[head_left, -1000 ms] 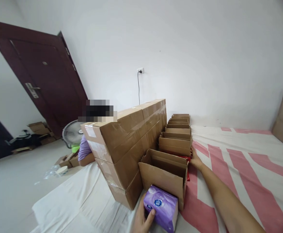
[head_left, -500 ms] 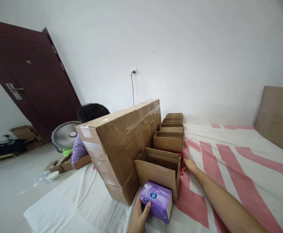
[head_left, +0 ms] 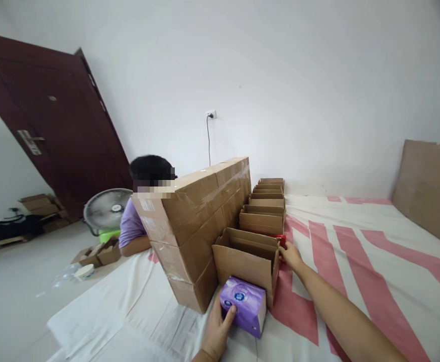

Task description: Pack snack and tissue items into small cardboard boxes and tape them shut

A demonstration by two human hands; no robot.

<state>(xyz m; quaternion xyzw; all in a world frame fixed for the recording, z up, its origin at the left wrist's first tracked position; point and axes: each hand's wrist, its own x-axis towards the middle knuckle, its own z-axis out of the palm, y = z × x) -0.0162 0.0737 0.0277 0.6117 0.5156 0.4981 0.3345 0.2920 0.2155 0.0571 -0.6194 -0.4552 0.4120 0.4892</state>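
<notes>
My left hand is closed on a purple tissue pack, thumb on its printed face. The pack is in front of the nearest open cardboard box. At that box's right rear corner, my right hand grips a red packet; most of the packet is hidden behind the box and my fingers. Several more open boxes stand in a row behind the nearest one, toward the wall.
Taped cartons form a stacked wall left of the open boxes. Behind it a person in a purple sleeve leans on the sheet. A fan stands on the floor. A large cardboard sheet leans at the right.
My right hand has risen slightly at the box's corner, and more of the red packet shows above it. The person behind the cartons has raised their head a little. My left hand keeps the tissue pack.
</notes>
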